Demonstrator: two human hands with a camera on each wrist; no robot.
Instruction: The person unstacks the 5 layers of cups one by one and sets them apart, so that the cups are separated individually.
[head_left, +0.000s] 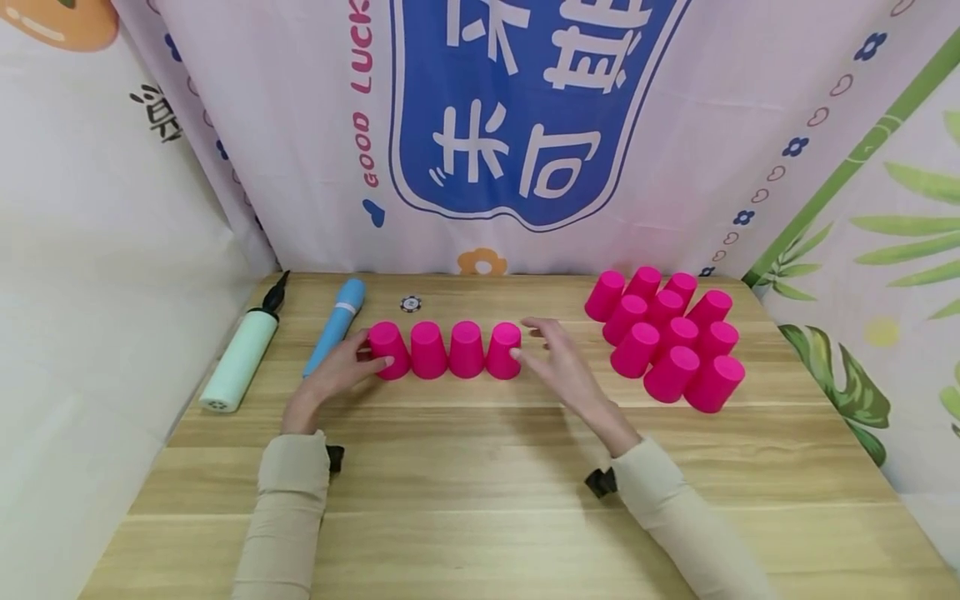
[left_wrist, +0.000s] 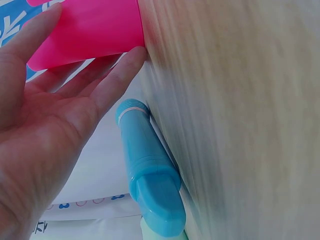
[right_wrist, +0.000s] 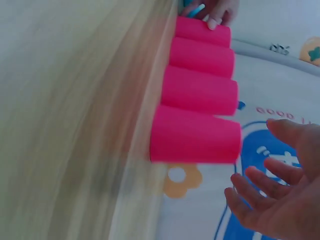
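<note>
Several pink cups stand upside down in a straight row across the table. At the left end of the row, my left hand (head_left: pixel 341 367) holds the end cup (head_left: pixel 387 340), its thumb on the near side and its fingers along the outer side. The left wrist view shows the same cup (left_wrist: pixel 100 30) between thumb and fingers. Beside the right end cup (head_left: pixel 504 350) my right hand (head_left: pixel 566 371) is spread, its thumb close to the cup in the head view. In the right wrist view that hand (right_wrist: pixel 285 185) appears apart from the cup (right_wrist: pixel 195 135).
More upside-down pink cups (head_left: pixel 675 371) are clustered at the right. Left of the row lie a blue microphone-shaped object (head_left: pixel 333 325) and a mint-green hand pump (head_left: pixel 242 358). Behind the row is a small black-and-white chip (head_left: pixel 410 303). Printed cloth (head_left: pixel 315 225) hangs behind the wooden table (head_left: pixel 465 508).
</note>
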